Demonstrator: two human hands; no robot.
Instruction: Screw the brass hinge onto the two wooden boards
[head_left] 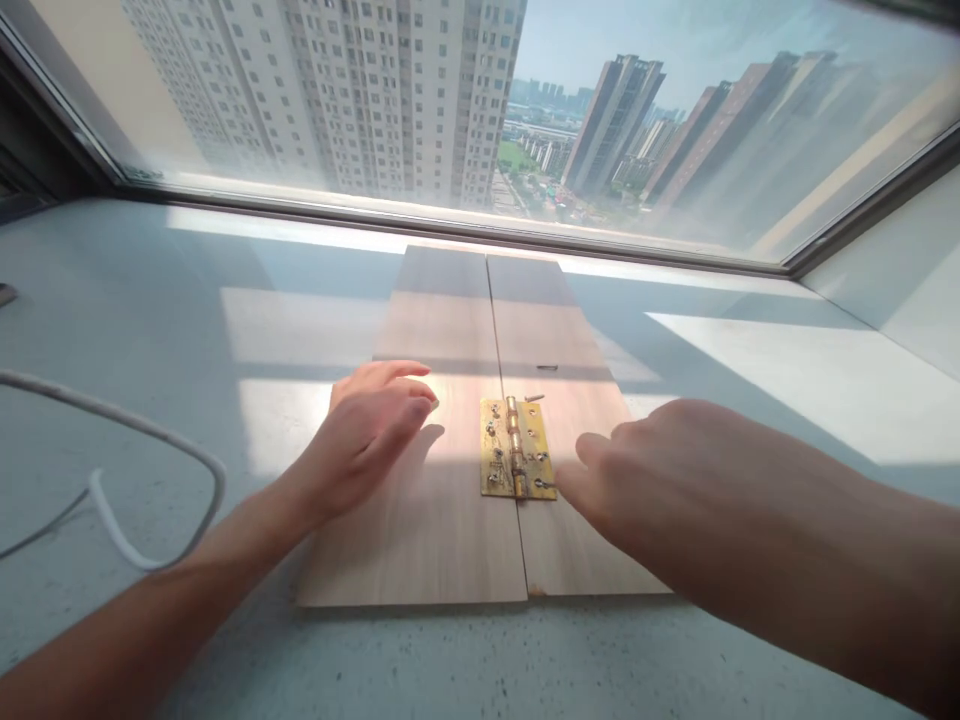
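Note:
Two pale wooden boards (pixel 450 540) lie side by side with a narrow seam between them. Across the seam sits a brass butt hinge (pixel 514 450), one leaf on each board. Several screws stand in its left leaf, and others show in the lower holes of the right leaf. My right hand (pixel 637 470) is closed beside the hinge's lower right corner. A thin dark piece reaches from its fingertips to the lowest hole; what it is, I cannot make out. My left hand (pixel 379 420) hovers over the left board, fingers loosely curved and holding nothing.
Two loose screws, one (pixel 534 398) just above the hinge and another (pixel 547 367) farther back, lie on the right board. A white cable (pixel 150 430) loops at the left. Behind the boards is a large window (pixel 480 225) above the pale sill (pixel 300 270).

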